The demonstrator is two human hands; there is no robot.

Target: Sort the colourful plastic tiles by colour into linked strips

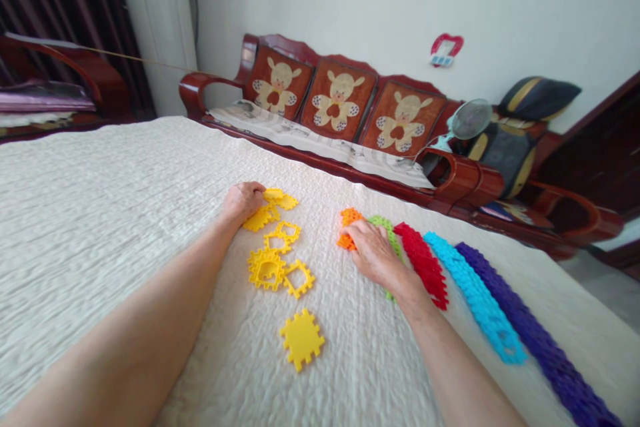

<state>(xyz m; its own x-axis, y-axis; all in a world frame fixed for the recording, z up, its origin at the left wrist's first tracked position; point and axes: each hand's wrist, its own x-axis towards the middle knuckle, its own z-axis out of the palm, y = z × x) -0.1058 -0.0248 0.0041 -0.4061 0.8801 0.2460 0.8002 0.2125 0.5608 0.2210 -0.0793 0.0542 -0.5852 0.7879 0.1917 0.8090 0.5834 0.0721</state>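
Note:
My left hand (244, 201) reaches to the far end of a loose group of yellow toothed plastic tiles, its fingers closed at the edge of a yellow interlocking tile (273, 194). Closer to me are open-centred yellow frames (299, 278), some overlapping, and a solid yellow square tile (302, 339) lying flat. My right hand (373, 250) is curled over a short row of orange interlocking tiles (351, 216), gripping them; the fingers partly hide the row. Just right of the orange row is a green row (383, 221), partly covered by that hand.
Farther right lie long rows of red tiles (423, 263), light blue tiles (475, 297) and purple tiles (530, 333). Everything rests on a white quilted cover (125, 193). Beyond it stand a wooden sofa (200, 90) with bear cushions and a small fan (470, 120).

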